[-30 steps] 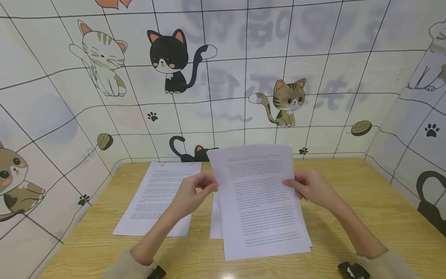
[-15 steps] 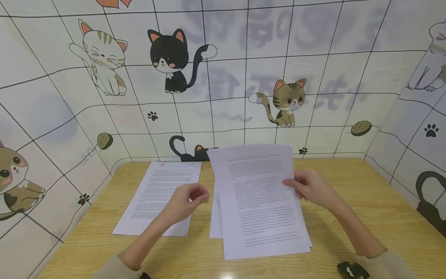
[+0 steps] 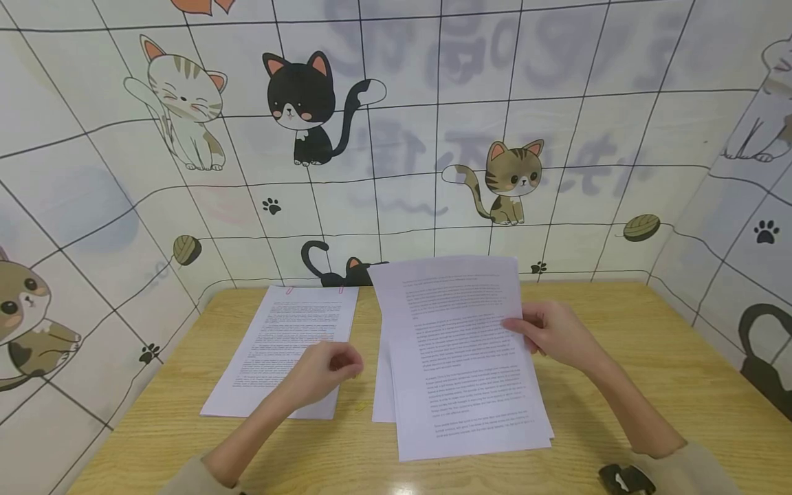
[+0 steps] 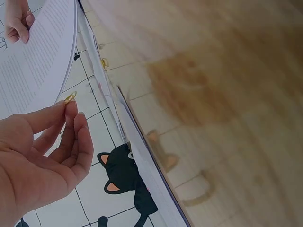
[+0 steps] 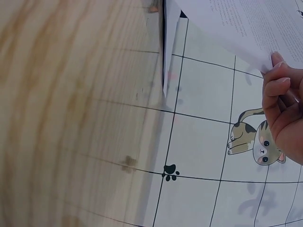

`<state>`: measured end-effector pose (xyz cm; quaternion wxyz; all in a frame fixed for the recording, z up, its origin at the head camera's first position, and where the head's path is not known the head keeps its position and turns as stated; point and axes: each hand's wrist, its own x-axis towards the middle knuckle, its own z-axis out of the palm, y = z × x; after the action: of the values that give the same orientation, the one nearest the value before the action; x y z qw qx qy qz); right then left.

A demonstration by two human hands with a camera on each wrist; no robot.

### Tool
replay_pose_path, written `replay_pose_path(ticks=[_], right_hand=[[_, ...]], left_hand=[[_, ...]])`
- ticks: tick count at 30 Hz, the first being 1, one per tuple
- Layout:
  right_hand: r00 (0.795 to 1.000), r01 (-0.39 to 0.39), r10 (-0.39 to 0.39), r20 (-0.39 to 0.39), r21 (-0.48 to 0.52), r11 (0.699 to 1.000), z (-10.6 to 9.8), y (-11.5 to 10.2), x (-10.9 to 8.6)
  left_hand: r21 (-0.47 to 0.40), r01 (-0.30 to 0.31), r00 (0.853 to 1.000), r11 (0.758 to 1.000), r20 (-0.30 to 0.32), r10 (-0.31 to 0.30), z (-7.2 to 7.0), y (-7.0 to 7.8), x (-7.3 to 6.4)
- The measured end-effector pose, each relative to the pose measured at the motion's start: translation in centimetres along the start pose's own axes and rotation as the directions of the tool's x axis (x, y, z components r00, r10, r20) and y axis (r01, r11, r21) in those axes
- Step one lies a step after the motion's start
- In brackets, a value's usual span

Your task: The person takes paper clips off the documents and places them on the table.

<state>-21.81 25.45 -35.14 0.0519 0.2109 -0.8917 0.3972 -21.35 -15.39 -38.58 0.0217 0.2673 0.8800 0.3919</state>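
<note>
My right hand [image 3: 547,333] pinches the right edge of several printed sheets [image 3: 464,371], which stand tilted up off the table. Between thumb and fingertips, my left hand [image 3: 324,371] holds a small yellow paper clip [image 4: 70,97], plainest in the left wrist view. That hand is left of the sheets and apart from them, overlapping the lower right of a stack of printed paper [image 3: 297,316] in the head view. The right wrist view shows the right thumb and fingers at the edge of the raised sheets [image 5: 251,38].
Pink paper clips [image 3: 289,291] sit on the top edge of the left stack. More white paper [image 3: 383,385] lies partly hidden behind the raised sheets. A yellow clip [image 4: 104,62] lies on the wooden table [image 3: 650,357]. A cat-print wall covering [image 3: 402,172] encloses the back and sides.
The left hand has let go of the sheets' left edge and drawn back left and toward the person, with the yellow paper clip. The right hand and sheets have stayed put.
</note>
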Motion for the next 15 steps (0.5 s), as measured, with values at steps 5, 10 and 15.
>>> replay_pose_path(ticks=[5, 10, 15], right_hand=[[1.000, -0.003, 0.003, 0.000, 0.006, 1.000, -0.04, -0.02, -0.09], [1.000, 0.000, 0.000, -0.006, -0.004, 1.000, -0.05, 0.02, -0.13], [1.000, 0.005, -0.005, -0.010, -0.009, 1.000, -0.06, 0.00, -0.16]], left_hand=[[0.013, 0.023, 0.999, 1.000, 0.031, -0.024, -0.10, -0.23, -0.24], [0.023, 0.039, 0.997, 0.999, 0.071, -0.040, -0.20, -0.18, -0.46], [0.046, 0.035, 0.994, 0.998, 0.098, -0.039, -0.15, -0.34, -0.68]])
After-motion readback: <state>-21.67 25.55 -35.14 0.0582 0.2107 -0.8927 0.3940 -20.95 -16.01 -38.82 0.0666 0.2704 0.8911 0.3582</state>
